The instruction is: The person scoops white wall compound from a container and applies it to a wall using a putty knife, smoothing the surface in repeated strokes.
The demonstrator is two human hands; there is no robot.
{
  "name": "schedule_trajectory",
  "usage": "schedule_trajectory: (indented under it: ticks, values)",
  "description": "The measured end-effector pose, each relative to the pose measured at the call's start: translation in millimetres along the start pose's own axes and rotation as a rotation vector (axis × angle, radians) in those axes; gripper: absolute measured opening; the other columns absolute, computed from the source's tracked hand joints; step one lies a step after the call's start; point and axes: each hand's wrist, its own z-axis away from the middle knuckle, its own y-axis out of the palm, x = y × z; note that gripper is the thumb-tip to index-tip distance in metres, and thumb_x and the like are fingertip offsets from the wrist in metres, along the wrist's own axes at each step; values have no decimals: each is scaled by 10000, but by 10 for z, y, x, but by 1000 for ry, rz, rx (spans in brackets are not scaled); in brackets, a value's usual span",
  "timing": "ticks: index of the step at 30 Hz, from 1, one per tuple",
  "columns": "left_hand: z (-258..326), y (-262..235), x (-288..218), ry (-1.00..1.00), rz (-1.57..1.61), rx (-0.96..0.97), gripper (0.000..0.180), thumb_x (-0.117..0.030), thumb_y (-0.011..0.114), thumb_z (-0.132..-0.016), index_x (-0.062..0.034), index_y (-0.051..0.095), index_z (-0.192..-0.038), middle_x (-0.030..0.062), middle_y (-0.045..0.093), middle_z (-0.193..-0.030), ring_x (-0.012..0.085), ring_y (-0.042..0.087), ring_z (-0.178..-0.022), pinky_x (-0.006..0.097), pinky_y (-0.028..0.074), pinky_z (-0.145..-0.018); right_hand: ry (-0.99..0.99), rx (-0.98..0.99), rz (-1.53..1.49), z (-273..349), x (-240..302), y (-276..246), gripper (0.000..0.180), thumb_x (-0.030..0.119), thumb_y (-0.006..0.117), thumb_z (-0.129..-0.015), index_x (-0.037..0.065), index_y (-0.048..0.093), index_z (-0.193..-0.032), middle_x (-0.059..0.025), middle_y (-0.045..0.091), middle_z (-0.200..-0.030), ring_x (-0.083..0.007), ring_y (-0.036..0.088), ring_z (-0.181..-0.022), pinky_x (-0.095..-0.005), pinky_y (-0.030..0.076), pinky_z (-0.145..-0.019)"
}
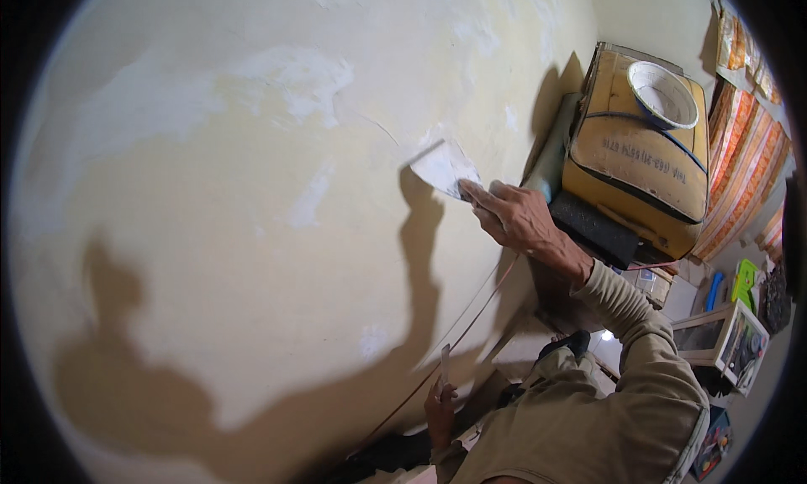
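My right hand point(525, 219) reaches up to the wall point(210, 257), its fingers closed on a putty knife point(441, 166). The wide blade is smeared with white filler and lies against the wall. White patches of filler point(290, 80) spread over the pale yellow surface, and a thin crack-like line point(378, 126) runs just left of the blade. Low down near my body, my left hand point(440, 412) is closed round a narrow pale blade point(445, 364) pointing upward, seen almost edge-on. Its handle is hidden in the fingers.
A yellow-brown box point(630, 160) with a dark strap stands at the right, bearing a white-smeared bowl point(662, 95). Behind hangs an orange patterned curtain point(731, 173). A reddish cable point(412, 391) runs along the wall's foot. A glass-sided white case point(727, 341) stands lower right.
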Motion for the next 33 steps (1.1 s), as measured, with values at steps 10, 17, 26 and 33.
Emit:
schedule_trajectory:
  ticks: [10,17,26,33]
  values:
    - [19,-16,149,62,-47,53,328,-258,535,-996,6,648,-1154,141,690,-907,214,659,-784,367,505,-736,-398,-333,241,-1266,117,-534,559,170,682,-880,231,545,-1419,-2,559,-744,-113,518,-562,-287,479,-477]
    - [175,82,55,-9,105,-85,325,-258,530,-999,-2,650,-1158,145,687,-887,198,647,-752,364,503,-697,-237,-113,234,-462,3,-113,537,142,679,-876,144,549,-1397,-48,547,-716,-151,542,-563,-337,445,-451]
    - [-177,18,-548,12,451,128,310,-269,481,-1038,-10,637,-969,52,641,-781,107,574,-659,270,456,-594,147,289,-1279,1155,-209,261,457,178,676,-878,114,615,-1326,-149,666,-1094,-240,622,-1023,-396,524,-817]
    - [-465,-269,-1376,5,483,419,296,-302,477,-1050,-47,598,-963,27,590,-751,69,512,-611,213,385,-521,-165,547,-395,986,-41,-188,583,4,576,-797,148,587,-1362,-133,637,-1066,-320,611,-1010,-435,521,-840]
